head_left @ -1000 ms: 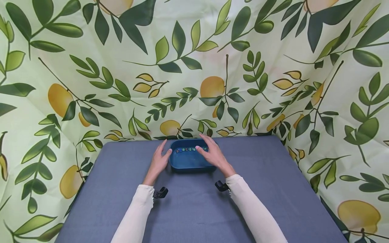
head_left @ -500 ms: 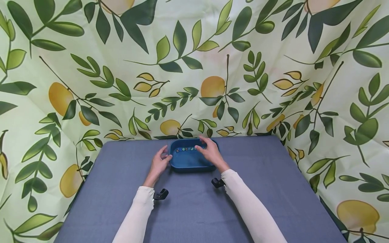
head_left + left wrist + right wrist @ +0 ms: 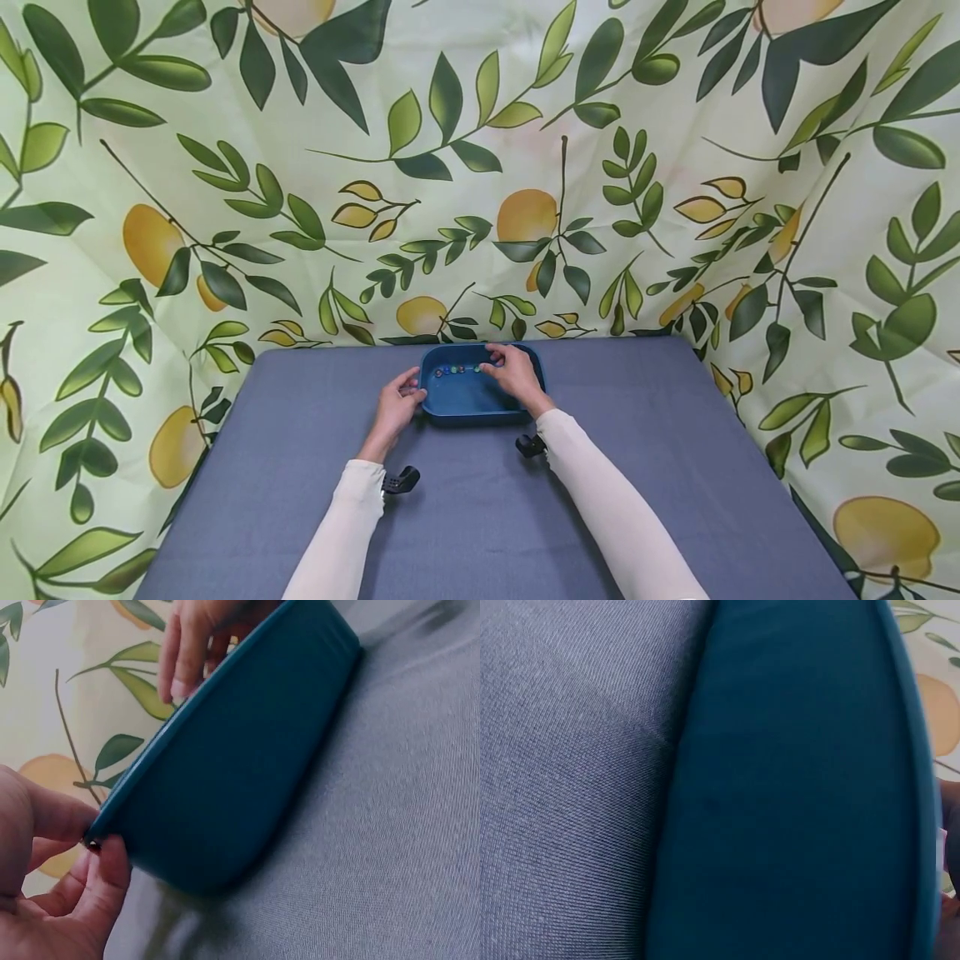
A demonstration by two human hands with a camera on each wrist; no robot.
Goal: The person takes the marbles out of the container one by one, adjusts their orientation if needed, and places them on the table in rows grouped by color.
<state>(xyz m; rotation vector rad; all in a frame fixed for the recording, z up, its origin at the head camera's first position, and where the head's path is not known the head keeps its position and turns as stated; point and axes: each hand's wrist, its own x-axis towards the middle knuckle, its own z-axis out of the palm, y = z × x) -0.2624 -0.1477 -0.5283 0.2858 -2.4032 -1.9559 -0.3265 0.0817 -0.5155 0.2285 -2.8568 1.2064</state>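
A blue rectangular tray (image 3: 480, 410) stands at the table's back edge in the head view. Several small glassy marbles (image 3: 454, 369) lie in a row on its floor. At the tray's left end, my left hand (image 3: 397, 406) pinches the rim between thumb and fingers (image 3: 112, 862); a tiny dark glint shows there, too small to identify. My right hand (image 3: 517, 375) reaches over the tray, bent fingers and thumb pinching a marble (image 3: 477, 368) at the row's right end. The right hand hides part of the tray floor. In the right wrist view, the tray wall (image 3: 795, 780) covers most of the work.
The table (image 3: 465, 508) has a grey-blue cloth. Behind it and at both sides hangs a fabric (image 3: 450, 192) printed with leaves and fruit. Black wrist straps (image 3: 402, 481) sit below the white sleeves (image 3: 333, 533).
My left hand's fingers have bent in and met the tray's rim. The right hand has shifted slightly left and lower, its fingers closing toward the thumb at the marbles.
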